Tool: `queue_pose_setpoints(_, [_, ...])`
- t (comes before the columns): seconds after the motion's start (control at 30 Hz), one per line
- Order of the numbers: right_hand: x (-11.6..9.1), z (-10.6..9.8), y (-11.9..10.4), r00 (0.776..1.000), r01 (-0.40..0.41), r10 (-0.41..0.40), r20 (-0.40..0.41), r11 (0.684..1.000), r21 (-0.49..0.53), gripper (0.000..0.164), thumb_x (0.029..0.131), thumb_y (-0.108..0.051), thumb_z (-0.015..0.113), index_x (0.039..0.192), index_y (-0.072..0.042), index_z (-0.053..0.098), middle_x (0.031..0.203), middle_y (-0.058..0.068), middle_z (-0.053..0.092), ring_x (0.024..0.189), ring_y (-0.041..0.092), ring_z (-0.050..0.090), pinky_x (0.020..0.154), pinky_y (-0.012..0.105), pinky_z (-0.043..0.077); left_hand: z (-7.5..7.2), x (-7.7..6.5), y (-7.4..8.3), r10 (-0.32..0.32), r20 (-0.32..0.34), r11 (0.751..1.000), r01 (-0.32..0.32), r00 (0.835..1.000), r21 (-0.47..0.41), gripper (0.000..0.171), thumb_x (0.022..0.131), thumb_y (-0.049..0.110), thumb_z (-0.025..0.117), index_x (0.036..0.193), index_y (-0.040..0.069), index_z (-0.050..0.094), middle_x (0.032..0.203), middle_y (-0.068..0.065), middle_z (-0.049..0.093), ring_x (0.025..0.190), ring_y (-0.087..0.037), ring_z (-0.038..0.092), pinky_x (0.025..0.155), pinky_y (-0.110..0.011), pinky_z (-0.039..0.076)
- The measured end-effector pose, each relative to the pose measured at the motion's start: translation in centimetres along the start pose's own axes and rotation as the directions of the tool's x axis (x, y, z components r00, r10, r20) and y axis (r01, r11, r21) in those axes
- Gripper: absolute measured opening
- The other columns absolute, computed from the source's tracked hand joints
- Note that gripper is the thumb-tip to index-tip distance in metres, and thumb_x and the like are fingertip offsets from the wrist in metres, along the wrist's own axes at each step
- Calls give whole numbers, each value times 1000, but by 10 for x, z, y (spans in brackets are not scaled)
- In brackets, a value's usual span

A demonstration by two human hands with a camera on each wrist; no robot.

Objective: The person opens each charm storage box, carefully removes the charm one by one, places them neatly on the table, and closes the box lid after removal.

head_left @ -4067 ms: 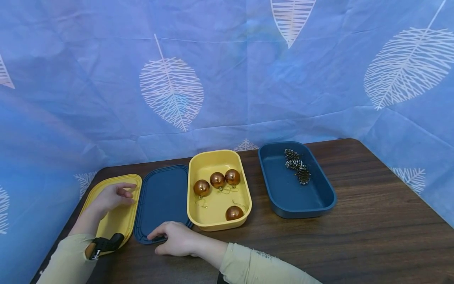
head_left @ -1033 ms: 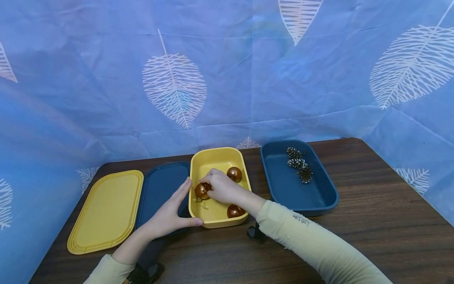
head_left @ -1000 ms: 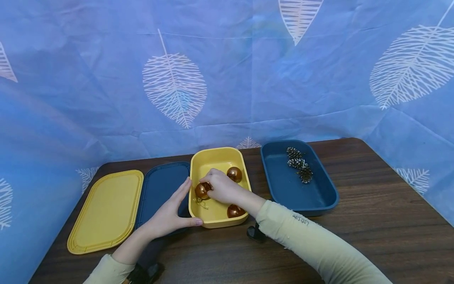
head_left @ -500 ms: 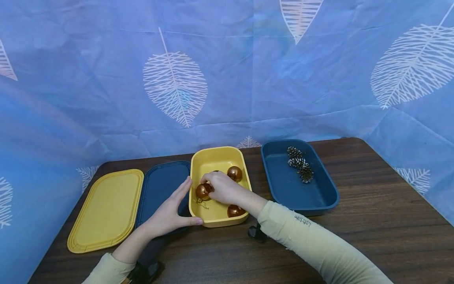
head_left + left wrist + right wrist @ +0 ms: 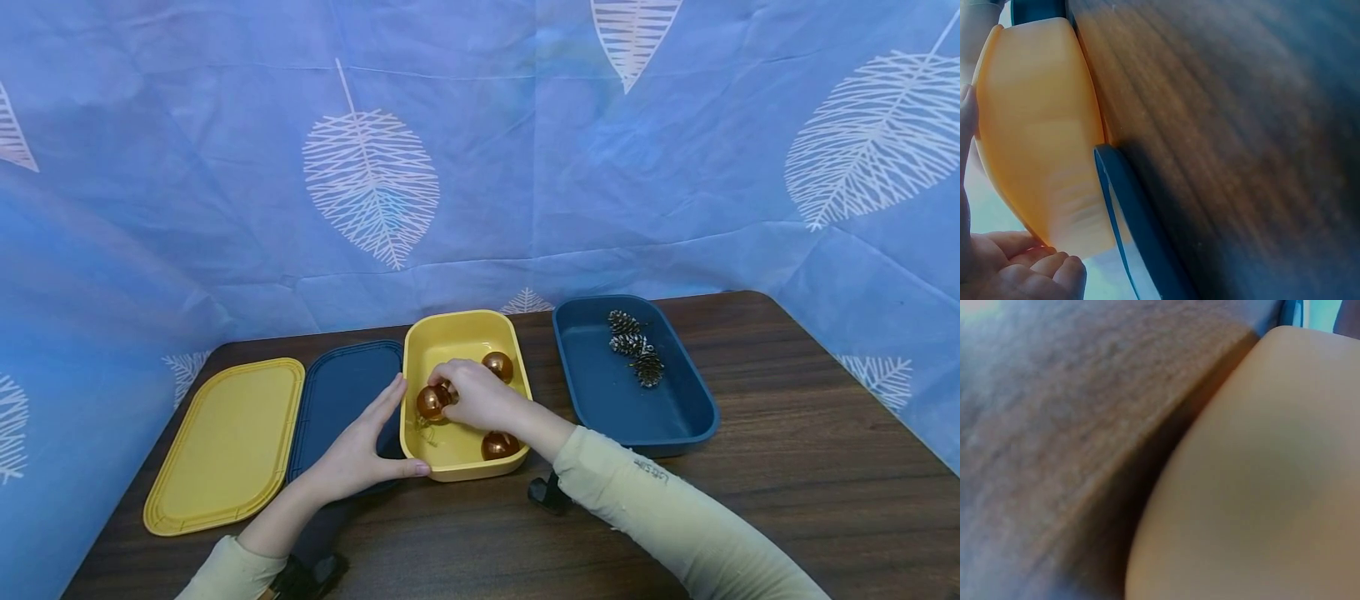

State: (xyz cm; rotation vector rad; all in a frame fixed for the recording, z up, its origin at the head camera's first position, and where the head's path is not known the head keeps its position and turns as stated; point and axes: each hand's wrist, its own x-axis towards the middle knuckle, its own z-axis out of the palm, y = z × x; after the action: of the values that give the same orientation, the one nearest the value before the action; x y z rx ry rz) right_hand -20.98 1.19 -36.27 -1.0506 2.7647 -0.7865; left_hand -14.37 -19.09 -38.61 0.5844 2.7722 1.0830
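Observation:
In the head view, a yellow rectangular box stands on the table with several shiny copper Christmas baubles in it. My right hand reaches inside; its curled fingers and thumb hold a bauble near the left wall. Another bauble lies mostly hidden under that hand. My left hand is spread along the box's left front corner, straight fingers at the left rim and thumb at the front. In the left wrist view, fingertips lie at the rim of the box's outer wall. A pale curved wall fills much of the right wrist view.
To the right is a deep blue box with several frosted pine cones in it. Left of the yellow box lie a blue lid and a yellow lid, flat on the dark wooden table. A leaf-patterned blue cloth hangs behind.
Since the oldest frame my left hand has left the yellow lid for the yellow box, and my right hand has moved from the blue lid into the box. Lately the right hand shifts slightly rightward.

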Motion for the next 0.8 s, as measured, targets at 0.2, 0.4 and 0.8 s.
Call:
queue_pose_setpoints(0.2, [-5, -4, -1, 1000, -10, 11, -13, 999, 46, 34, 76, -10, 71, 109, -9, 61, 101, 2, 60, 86, 13, 53, 76, 25, 45, 0, 0, 1, 3, -6, 1000, -3, 1000, -1, 107, 68, 48, 75, 147, 21, 9, 153, 0, 6, 138, -27, 11, 100, -59, 25])
queue_pose_setpoints(0.4, [-11, -11, -3, 999, -16, 18, -29, 997, 78, 35, 76, -12, 72, 109, -10, 60, 102, 2, 59, 87, 13, 53, 77, 25, 45, 0, 0, 1, 9, -9, 1000, -9, 1000, 0, 107, 67, 50, 74, 147, 21, 9, 153, 1, 6, 138, -27, 11, 100, -59, 25])
queue_pose_setpoints(0.8, [-28, -21, -10, 997, 38, -28, -74, 990, 135, 36, 76, -12, 73, 109, -11, 59, 100, 0, 58, 81, 12, 55, 67, 19, 46, -1, 0, 1, 6, -10, 1000, -6, 1000, 13, 109, 65, 56, 72, 147, 21, 9, 152, -1, 7, 137, -28, 12, 99, -59, 26])
